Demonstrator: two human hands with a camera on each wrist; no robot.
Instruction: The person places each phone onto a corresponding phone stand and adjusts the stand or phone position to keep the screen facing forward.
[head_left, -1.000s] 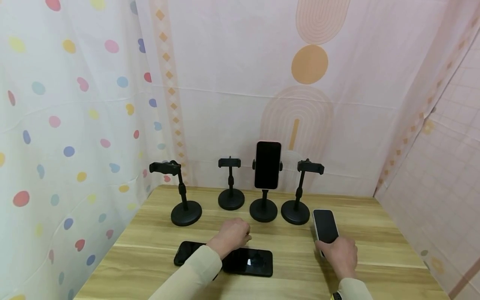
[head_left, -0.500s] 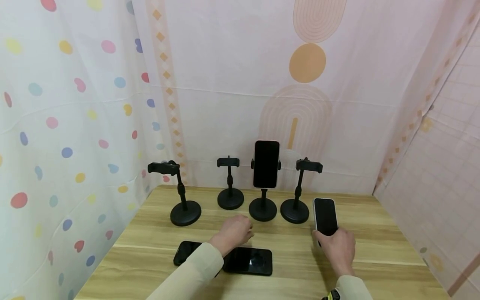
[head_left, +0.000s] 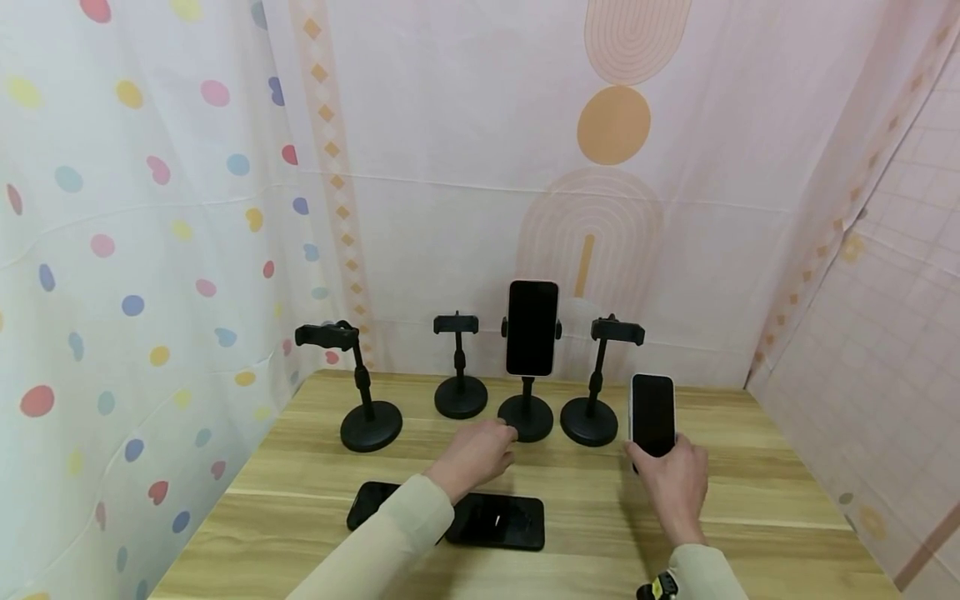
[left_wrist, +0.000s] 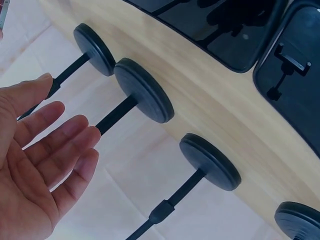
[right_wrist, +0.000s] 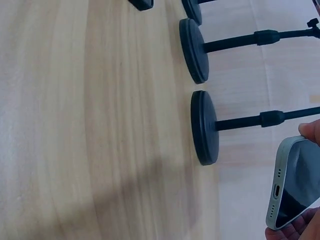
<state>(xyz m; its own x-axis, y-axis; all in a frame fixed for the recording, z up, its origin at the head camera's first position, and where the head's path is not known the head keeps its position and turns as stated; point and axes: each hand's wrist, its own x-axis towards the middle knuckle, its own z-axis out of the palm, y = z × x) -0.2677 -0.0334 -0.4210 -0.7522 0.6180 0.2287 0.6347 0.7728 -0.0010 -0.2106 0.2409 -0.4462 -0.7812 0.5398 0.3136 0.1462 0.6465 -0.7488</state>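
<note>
The right hand [head_left: 675,483] grips the lower end of a white-edged phone [head_left: 653,415] by its sides, held upright just right of the rightmost stand [head_left: 590,422]. In the right wrist view the phone [right_wrist: 297,180] shows its port end, thumb on one edge and fingers on the other. The left hand [head_left: 477,454] hovers before the stand that bears another phone [head_left: 532,328], holding nothing; in the left wrist view the left hand [left_wrist: 55,160] has relaxed, slightly bent fingers near the stand bases.
Two more stands, one at the left [head_left: 371,427] and one behind [head_left: 461,397], have bare clamps. Dark phones [head_left: 498,522] lie on the wooden table [head_left: 585,550] under the left forearm, which partly covers them. Curtains hang behind and at the left.
The right hand has lifted the phone and moved it away from the wearer, tipping it more upright. The left hand has shifted slightly forward and to the right.
</note>
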